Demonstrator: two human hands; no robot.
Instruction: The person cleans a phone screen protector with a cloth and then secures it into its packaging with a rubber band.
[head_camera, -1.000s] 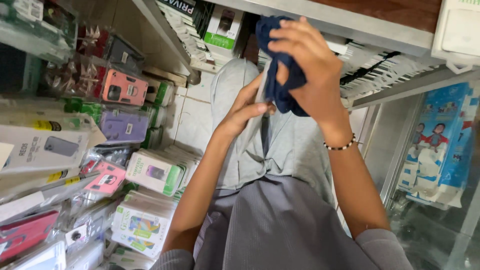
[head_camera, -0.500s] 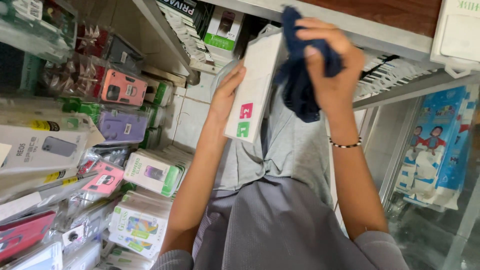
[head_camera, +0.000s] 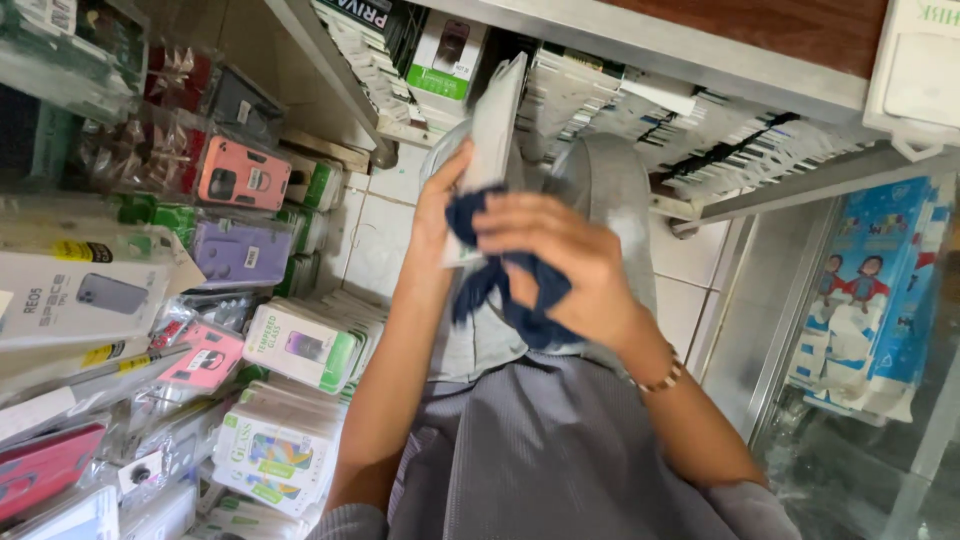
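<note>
— Flat grey package (head_camera: 497, 120): where is it?

— It stands upright in front of the person, above the lap, near the shelf (head_camera: 330, 70). The left hand (head_camera: 440, 205) holds its lower edge, grip pressed together on it.

— And the right hand (head_camera: 560, 265)?

— Its grip pinches a dark blue cloth (head_camera: 520, 300) against the package face.

— How to wipe well?

— I think the left hand should hold steady while the cloth goes flat along the face, not bunched. Phone case boxes (head_camera: 235, 250) lie close on the left.

Head-worn view, steeply downward, close
</note>
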